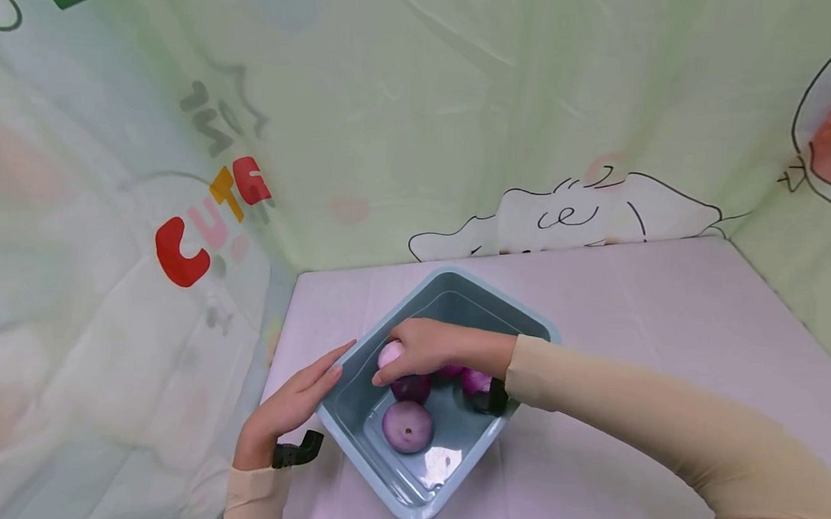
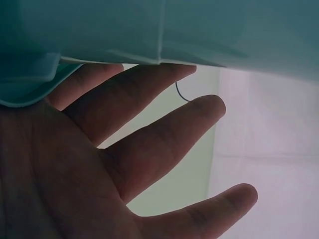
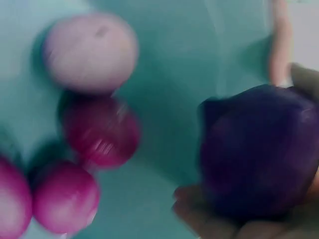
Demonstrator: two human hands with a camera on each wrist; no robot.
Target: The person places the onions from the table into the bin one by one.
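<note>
In the head view, a blue-grey plastic bin stands at an angle on the table. My right hand reaches into it, fingers and thumb curled round a red onion, which looks dark purple in the right wrist view. Below and beside that hand lie more red onions: a pale one, a dark one touching it, and a bright pink-purple one partly covered by the right wrist. My left hand rests against the bin's left side with straight, spread fingers; its palm shows under the bin wall.
A pale pink cloth covers the table. Light green printed fabric hangs behind and at both sides. Black wrist mounts sit on the left wrist and right wrist.
</note>
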